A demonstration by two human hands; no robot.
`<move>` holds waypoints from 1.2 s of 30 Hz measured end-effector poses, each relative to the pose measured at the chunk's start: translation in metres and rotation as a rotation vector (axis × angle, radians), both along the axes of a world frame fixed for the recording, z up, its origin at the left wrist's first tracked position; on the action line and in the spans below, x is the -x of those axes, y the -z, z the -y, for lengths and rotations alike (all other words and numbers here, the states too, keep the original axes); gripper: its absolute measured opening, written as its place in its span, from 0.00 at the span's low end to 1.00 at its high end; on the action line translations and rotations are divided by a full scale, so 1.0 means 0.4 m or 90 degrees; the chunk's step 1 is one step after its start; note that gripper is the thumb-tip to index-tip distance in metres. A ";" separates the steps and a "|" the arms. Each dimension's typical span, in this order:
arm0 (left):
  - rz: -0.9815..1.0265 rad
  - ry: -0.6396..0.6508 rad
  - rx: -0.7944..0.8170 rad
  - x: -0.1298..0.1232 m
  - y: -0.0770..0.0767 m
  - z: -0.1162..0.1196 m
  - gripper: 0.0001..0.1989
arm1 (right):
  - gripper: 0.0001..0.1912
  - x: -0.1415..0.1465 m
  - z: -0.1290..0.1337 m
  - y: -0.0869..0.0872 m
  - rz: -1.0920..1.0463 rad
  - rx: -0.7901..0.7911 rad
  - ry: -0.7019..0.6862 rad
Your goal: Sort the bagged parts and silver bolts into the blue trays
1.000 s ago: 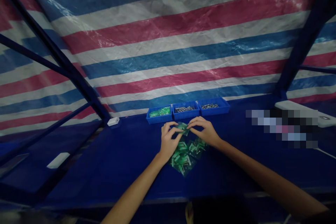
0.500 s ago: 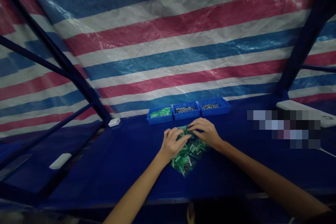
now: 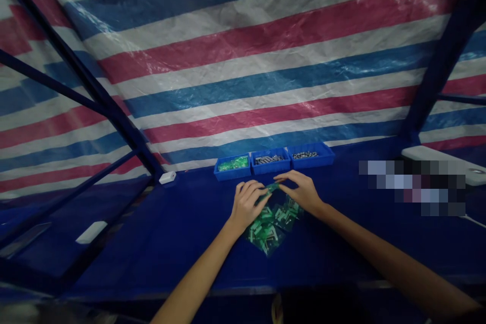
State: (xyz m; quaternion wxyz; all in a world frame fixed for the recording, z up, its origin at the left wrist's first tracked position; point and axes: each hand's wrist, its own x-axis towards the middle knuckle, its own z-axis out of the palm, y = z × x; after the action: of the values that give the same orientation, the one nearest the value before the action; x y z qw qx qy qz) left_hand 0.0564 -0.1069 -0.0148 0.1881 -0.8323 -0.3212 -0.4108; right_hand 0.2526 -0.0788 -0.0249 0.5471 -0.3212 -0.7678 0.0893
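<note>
Between my two hands is a small clear plastic bag [image 3: 272, 188] with something green in it. My left hand [image 3: 246, 205] pinches its left side with thumb and fingers. On the other side, my right hand [image 3: 301, 191] grips the bag's right edge between thumb and fingertips. Just below, on the blue table, lie several filled clear bags [image 3: 265, 233] holding green pieces and metal parts. The bags overlap, so their edges are hard to tell apart.
Behind my hands stand three blue bins: one with green pieces [image 3: 233, 163], one with metal pins [image 3: 269, 160], one with small metal parts [image 3: 305, 155]. White boxes [image 3: 167, 177] [image 3: 91, 232] sit at left. A white device [image 3: 448, 159] lies at right, beside a blurred-out area.
The small bag between my hands has been lifted and tilted, and now looks narrower. My right thumb and fingers have closed onto its edge. The view has shifted slightly.
</note>
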 end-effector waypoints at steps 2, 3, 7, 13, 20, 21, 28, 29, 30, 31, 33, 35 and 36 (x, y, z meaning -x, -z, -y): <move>0.036 -0.006 0.052 0.002 0.001 -0.007 0.04 | 0.13 0.003 0.002 -0.002 0.026 0.050 0.020; 0.052 -0.013 0.069 0.008 0.000 -0.014 0.04 | 0.15 0.004 0.004 -0.004 0.038 0.064 0.027; 0.160 -0.117 0.057 0.073 -0.025 -0.078 0.07 | 0.14 0.003 0.012 -0.022 0.051 0.063 0.047; 0.239 -0.304 0.095 0.224 -0.119 -0.242 0.09 | 0.11 -0.003 0.016 -0.042 0.073 0.037 0.066; 0.002 -0.408 0.322 0.274 -0.129 -0.353 0.10 | 0.10 -0.008 0.014 -0.050 0.116 0.024 0.048; -0.015 -0.414 0.345 0.278 -0.127 -0.362 0.10 | 0.09 -0.009 0.012 -0.051 0.119 0.018 0.050; -0.050 -0.437 0.336 0.306 -0.134 -0.408 0.11 | 0.09 -0.023 -0.004 -0.060 0.111 0.017 0.079; -0.073 -0.427 0.346 0.305 -0.133 -0.412 0.10 | 0.09 -0.024 -0.004 -0.062 0.110 0.019 0.081; -0.099 -0.417 0.361 0.305 -0.131 -0.414 0.10 | 0.09 -0.024 -0.003 -0.063 0.111 0.018 0.079; -0.122 -0.410 0.378 0.303 -0.129 -0.417 0.09 | 0.09 -0.024 -0.001 -0.065 0.114 0.015 0.075; -0.146 -0.412 0.400 0.299 -0.124 -0.420 0.08 | 0.09 -0.024 0.001 -0.066 0.127 0.012 0.067; -0.151 -0.423 0.404 0.296 -0.122 -0.421 0.07 | 0.09 -0.024 0.000 -0.063 0.151 0.017 0.063; -0.154 -0.431 0.405 0.295 -0.122 -0.421 0.07 | 0.08 -0.026 -0.003 -0.059 0.167 0.025 0.063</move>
State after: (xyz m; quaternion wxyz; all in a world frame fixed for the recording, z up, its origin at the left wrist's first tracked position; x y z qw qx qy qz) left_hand -0.0615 0.0613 0.0341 0.0833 -0.7392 -0.6596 -0.1077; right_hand 0.2629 -0.0778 -0.0013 0.4394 -0.3782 -0.8141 0.0343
